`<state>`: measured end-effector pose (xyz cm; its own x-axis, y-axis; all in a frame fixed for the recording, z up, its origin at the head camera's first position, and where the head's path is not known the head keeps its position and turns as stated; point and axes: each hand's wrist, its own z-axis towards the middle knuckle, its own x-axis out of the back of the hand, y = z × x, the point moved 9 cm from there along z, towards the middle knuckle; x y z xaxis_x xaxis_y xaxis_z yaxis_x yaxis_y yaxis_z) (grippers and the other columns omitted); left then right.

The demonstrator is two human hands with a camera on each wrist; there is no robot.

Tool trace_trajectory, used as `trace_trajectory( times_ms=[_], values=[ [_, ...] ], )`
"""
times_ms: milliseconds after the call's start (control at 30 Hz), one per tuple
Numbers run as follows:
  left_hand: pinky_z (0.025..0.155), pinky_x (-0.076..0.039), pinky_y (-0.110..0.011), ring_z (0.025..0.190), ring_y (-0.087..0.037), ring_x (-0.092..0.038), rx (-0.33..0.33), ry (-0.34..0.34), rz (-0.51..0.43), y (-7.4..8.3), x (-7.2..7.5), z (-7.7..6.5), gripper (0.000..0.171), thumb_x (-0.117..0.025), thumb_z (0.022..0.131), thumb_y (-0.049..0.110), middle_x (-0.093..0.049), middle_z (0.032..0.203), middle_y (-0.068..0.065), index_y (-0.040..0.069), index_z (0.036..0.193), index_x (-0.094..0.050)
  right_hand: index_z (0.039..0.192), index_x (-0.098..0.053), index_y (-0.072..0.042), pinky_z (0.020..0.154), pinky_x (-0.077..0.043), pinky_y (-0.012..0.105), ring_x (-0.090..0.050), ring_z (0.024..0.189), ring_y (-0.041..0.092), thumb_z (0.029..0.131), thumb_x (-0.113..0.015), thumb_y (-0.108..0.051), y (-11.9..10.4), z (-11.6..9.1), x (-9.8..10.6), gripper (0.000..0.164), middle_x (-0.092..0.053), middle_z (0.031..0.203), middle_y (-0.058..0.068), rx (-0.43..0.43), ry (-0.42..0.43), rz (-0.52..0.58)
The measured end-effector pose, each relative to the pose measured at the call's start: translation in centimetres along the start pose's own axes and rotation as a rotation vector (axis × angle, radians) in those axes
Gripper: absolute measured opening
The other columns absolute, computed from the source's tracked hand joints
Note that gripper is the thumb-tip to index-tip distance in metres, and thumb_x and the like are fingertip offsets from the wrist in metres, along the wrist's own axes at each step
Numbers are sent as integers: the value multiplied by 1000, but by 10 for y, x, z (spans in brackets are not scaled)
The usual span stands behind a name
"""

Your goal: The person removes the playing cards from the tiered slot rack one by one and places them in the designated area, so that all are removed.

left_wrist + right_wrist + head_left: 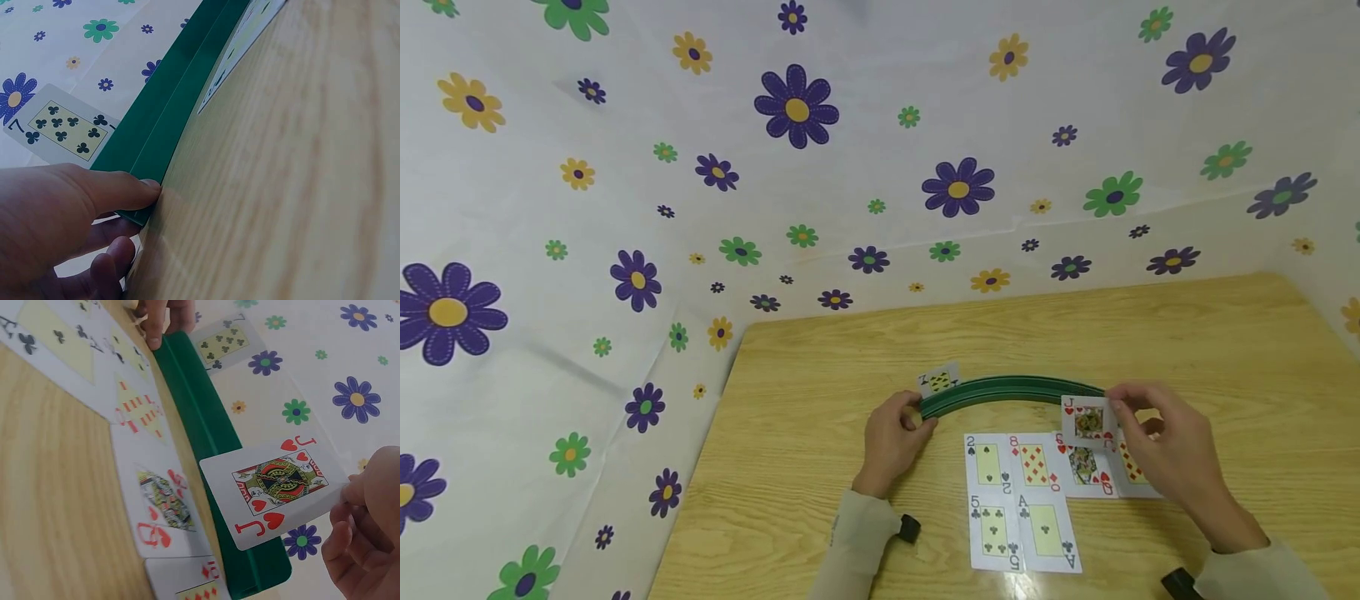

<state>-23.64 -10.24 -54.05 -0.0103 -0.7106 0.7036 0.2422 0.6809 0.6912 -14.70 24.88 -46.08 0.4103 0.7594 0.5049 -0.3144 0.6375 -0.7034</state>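
Note:
My left hand (891,437) grips the left end of a curved green card holder (1011,388), thumb on its near side in the left wrist view. A seven of clubs (67,127) stands upright in the holder's slot close to that hand. Between thumb and fingers, my right hand (1176,446) pinches a jack of hearts (281,487) by its edge. The jack is in front of the holder's right end, face toward me, and overlaps the queen of hearts (1084,467) in the head view.
Face-up cards lie in front of the holder: a two of spades (988,463), an eight of diamonds (1033,463), a ten of diamonds (199,590), a five of clubs (994,533) and an ace of clubs (1045,532). A flowered sheet (865,167) hangs behind the wooden table (790,467).

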Motion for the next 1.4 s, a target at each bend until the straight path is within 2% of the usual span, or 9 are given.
trace_trajectory(
  times_ms=[300,567,833,1100,1400],
  values=[
    [63,-44,-19,66,3,-53,5,8,12,-1,-1,0,34,-88,94,18,-81,108,-6,9,125,-77,112,-75,1,67,-46,7,-49,95,-23,94,-73,13,15,-17,0,22,-76,103,17,-85,-56,1],
    [63,-43,-19,66,4,-51,0,1,1,2,-2,-1,34,-88,94,18,-80,108,-7,9,125,-77,111,-77,-3,65,-46,11,-50,88,-17,97,-74,8,22,-34,-3,18,-75,97,11,-142,-114,-44],
    [64,-43,-19,67,3,-52,-1,6,18,1,-1,0,33,-87,94,18,-80,108,-5,10,125,-77,107,-79,-6,61,-42,11,-48,81,-10,88,-81,12,22,-48,-6,26,-71,91,3,-134,-126,-62],
    [62,-44,-19,66,3,-52,2,7,15,-1,-1,0,33,-88,94,18,-80,109,-6,10,125,-77,100,-82,-8,60,-39,13,-47,75,-6,85,-83,10,21,-64,-12,23,-71,87,-1,-190,-168,-101],
    [63,-43,-19,67,2,-52,-1,8,10,-1,-1,1,33,-88,94,18,-80,109,-6,10,124,-77,102,-82,-10,64,-46,20,-49,75,-4,88,-83,2,25,-75,-17,19,-72,91,0,-292,-279,-183]
  ],
)
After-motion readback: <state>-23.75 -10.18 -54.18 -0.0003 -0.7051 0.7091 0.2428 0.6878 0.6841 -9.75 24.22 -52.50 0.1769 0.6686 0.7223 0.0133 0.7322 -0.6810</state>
